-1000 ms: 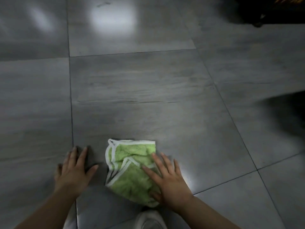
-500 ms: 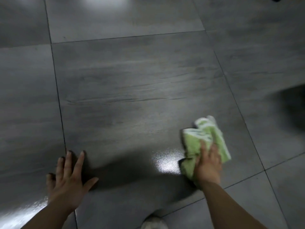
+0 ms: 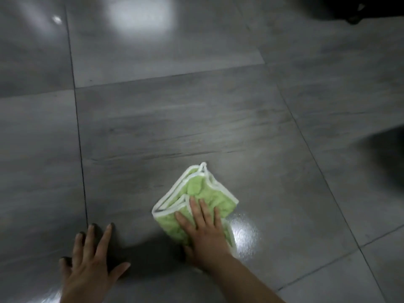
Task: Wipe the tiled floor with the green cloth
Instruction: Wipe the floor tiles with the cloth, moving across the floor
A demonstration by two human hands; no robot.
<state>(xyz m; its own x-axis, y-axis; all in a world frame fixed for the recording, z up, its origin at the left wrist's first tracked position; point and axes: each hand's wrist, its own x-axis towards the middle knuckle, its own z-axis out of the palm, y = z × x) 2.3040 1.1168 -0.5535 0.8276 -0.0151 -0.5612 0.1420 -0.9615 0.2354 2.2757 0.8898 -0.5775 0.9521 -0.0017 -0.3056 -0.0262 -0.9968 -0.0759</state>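
Change since half a second ago: green cloth [image 3: 197, 190] and right hand [image 3: 206, 235] have come back from near the tile's right-hand joint toward the tile's middle. The left hand [image 3: 89, 266] has kept its place beside the left joint.

Item 1, green cloth: pale green, nubbly pile, white bound edging. It is folded into several layers with stacked hems showing at the left corner and a small loop at the far corner. It lies flat on the tiled floor [image 3: 175, 119], its near part covered by the right hand.

Item 2, right hand: palm down on the cloth, fingers straight and slightly apart, pressing, not curled round it.

Item 3, left hand: flat on bare tile, fingers splayed, nails dark, holding nothing, well apart from the cloth.

Item 4, tiled floor: large grey streaked tiles, thin dark grout lines [image 3: 79, 149], a bright wet-looking glare patch [image 3: 243, 235] just right of the cloth.
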